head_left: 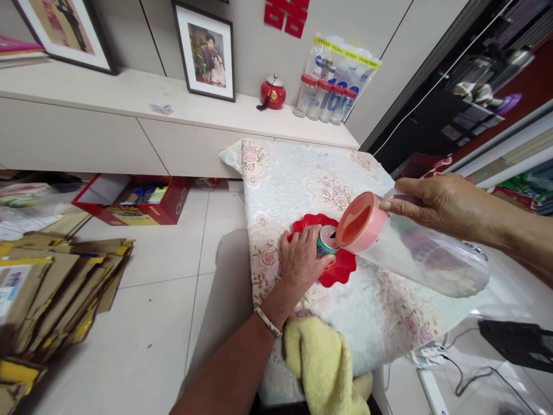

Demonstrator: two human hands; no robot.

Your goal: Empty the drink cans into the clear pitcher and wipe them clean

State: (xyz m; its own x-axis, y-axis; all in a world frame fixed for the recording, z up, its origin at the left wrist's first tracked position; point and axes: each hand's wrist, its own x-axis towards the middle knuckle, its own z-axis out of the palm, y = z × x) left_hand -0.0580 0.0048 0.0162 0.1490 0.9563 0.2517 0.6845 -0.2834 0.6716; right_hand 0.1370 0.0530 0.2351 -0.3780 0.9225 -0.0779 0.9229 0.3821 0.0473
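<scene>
My left hand (302,257) is wrapped round a green drink can (327,239) with an opened top, standing over a red scalloped plate (341,272). In my right hand (425,199) is a clear plastic pitcher (423,256) with an orange-pink lid, gripped by its handle. The pitcher tilts to the left, and its lid end is right beside the can's opening. Whether liquid flows between them I cannot tell. Under the plate is a floral tablecloth (294,184), and a yellow towel (322,363) lies at its near edge.
Behind the table, a white ledge (142,86) holds framed photos (207,55), a small red jar (273,92) and several red-lidded glass jars (317,99). Flattened cardboard (73,276) and an open red box (142,202) lie on the floor at left. Cables and a power strip (432,392) are at lower right.
</scene>
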